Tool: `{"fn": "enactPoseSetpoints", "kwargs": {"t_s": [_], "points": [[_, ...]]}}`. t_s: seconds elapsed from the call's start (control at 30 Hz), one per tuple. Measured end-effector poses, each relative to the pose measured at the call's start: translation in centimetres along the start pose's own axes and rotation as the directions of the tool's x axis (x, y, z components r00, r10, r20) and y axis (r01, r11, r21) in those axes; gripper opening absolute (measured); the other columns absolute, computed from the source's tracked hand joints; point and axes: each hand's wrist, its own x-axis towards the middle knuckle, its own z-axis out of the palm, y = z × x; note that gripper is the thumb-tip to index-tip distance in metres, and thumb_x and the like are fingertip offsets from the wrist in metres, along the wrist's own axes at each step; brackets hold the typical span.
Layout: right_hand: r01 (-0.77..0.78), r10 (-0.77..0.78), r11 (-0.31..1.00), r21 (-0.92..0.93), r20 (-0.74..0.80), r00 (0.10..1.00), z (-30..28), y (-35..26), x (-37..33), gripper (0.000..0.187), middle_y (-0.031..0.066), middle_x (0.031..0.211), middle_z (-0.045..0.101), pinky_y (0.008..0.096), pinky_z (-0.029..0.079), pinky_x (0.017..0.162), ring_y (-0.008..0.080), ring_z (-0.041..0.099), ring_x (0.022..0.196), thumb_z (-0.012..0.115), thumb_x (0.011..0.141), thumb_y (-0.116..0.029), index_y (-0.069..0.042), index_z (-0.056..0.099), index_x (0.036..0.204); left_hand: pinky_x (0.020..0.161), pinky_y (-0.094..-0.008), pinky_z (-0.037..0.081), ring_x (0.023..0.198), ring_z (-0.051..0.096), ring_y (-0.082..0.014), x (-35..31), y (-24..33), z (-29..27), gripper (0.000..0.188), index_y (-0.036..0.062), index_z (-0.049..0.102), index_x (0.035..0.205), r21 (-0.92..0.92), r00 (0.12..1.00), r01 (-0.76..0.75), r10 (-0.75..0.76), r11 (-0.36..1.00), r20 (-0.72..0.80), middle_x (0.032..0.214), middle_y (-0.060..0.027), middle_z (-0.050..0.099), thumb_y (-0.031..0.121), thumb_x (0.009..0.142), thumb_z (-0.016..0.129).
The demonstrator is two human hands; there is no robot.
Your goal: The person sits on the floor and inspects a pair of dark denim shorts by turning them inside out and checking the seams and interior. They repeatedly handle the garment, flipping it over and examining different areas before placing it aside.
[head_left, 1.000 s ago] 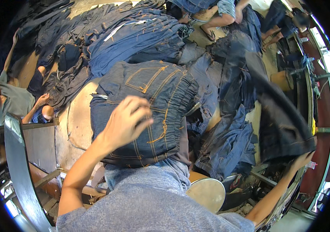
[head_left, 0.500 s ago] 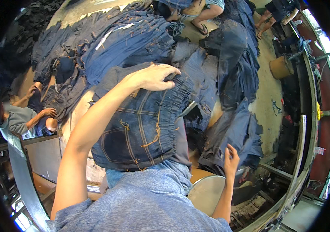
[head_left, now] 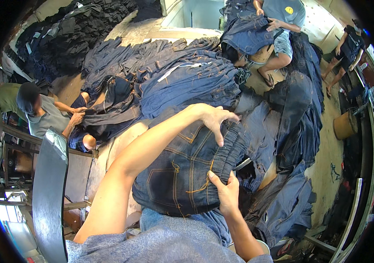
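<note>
Elastic-waist jeans [head_left: 160, 184] in dark blue denim lie across my lap, their stitched back pockets facing up. The gathered waistband [head_left: 226, 158] is on the right, with loose orange thread ends hanging off the seams. My left hand [head_left: 215, 120] is over the far end of the waistband, thumb and fingers spread apart in a wide curve. At the near end, my right hand [head_left: 228, 193] pinches the waistband beside the orange threads, its thumb on top and the other fingers partly hidden.
Heaped denim garments [head_left: 187, 83] spread over the floor ahead, with more piled to the right [head_left: 298, 118]. One person [head_left: 48, 114] handles dark cloth at left; another [head_left: 279, 26] holds denim at the far right. A dark curved panel [head_left: 51, 193] rises close at my left.
My right hand has come up from low on the right to the waistband and gripped it. My left thumb and fingers have spread wider. The view has shifted, showing more of the room ahead.
</note>
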Motion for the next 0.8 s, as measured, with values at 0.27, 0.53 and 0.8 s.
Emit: {"fn": "enactPoseSetpoints", "kwargs": {"t_s": [0.27,0.53,0.8], "points": [[0.248,-0.421,0.658,-0.711,-0.075,0.904,0.5,1.6,-0.4,0.06,0.0312,0.168,0.039,0.0579,0.031,0.129,0.0481,0.037,0.155,0.089,0.095,-0.038,-0.006,0.07,0.142,0.117,-0.0491,0.05,0.142,0.064,-0.0342,-4.9,-0.6,-2.6,0.069,0.0033,0.077,0.117,0.247,0.923,-0.272,0.325,0.93,-0.205,0.151,-0.0157,0.07,0.045,0.069,0.103],[0.465,-0.661,0.246,-0.85,0.204,0.722,4.2,-0.9,-0.4,0.031,0.0337,0.158,0.052,0.0642,0.034,0.123,0.0531,0.043,0.149,0.082,0.093,-0.016,0.001,0.07,0.116,0.135,-0.0438,0.033,0.165,0.039,-0.0306,-9.8,-1.4,-3.1,0.1,0.0051,0.058,0.153,-0.308,0.939,-0.342,0.308,0.888,-0.154,0.176,-0.0213,0.044,0.017,0.067,0.106],[0.692,-0.42,0.465,-0.552,0.551,0.721,7.3,-3.4,0.1,0.03,0.0158,0.106,0.07,0.0512,0.056,0.084,0.04,0.067,0.1,0.07,0.089,0.003,-0.002,0.069,0.119,0.121,-0.0358,0.048,0.142,0.064,-0.0282,-10.6,-0.8,-4.3,0.131,0.0082,0.047,0.171,-0.125,0.894,-0.022,0.075,0.992,0.441,0.154,-0.0224,0.068,0.022,0.056,0.11]]}}
